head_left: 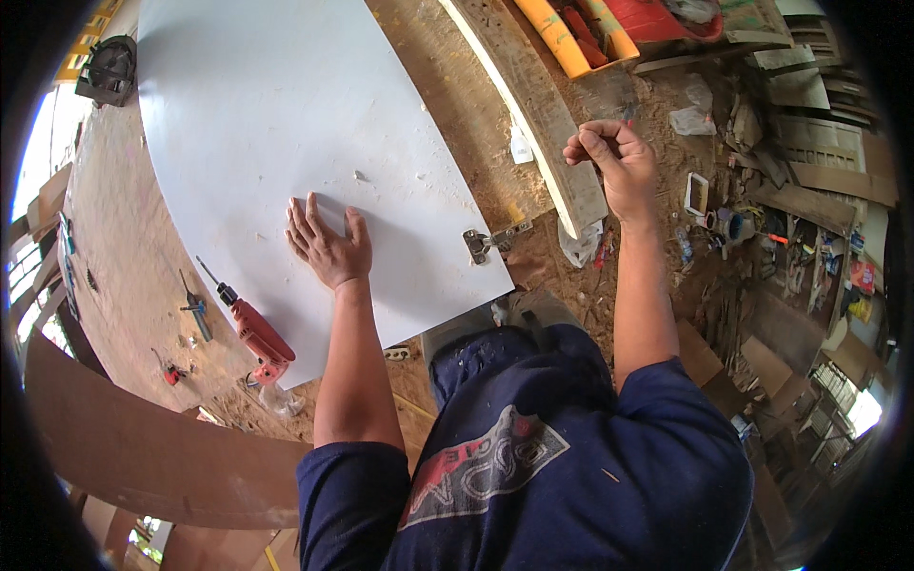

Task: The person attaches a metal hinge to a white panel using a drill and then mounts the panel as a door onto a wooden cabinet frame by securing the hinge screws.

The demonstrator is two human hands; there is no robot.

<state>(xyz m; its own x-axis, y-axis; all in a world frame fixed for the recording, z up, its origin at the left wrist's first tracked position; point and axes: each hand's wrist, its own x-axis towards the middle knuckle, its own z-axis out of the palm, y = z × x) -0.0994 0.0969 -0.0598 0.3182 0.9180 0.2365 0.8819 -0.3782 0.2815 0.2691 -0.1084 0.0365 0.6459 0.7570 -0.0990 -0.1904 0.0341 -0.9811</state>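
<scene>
My left hand (330, 246) lies flat on a large white panel (257, 124), fingers spread. Up over the right side, my right hand (619, 171) is closed, its thumb and fingertips brought together; whatever they pinch, if anything, is too small to make out. A metal cabinet hinge (479, 245) sits at the panel's right edge near my body, its arm sticking out past the edge. By the panel's lower left edge rests a red power drill (259, 335), its bit pointing away from me. Small pale chips are scattered on the white surface.
A long wooden board (519, 95) runs along the right, with a small white bottle (520, 145) beside it. Farther off are a yellow tray (576, 38) and a dark power tool (109, 68). A hand tool (196, 309) lies left of the drill. Wood scraps and shavings cover the floor.
</scene>
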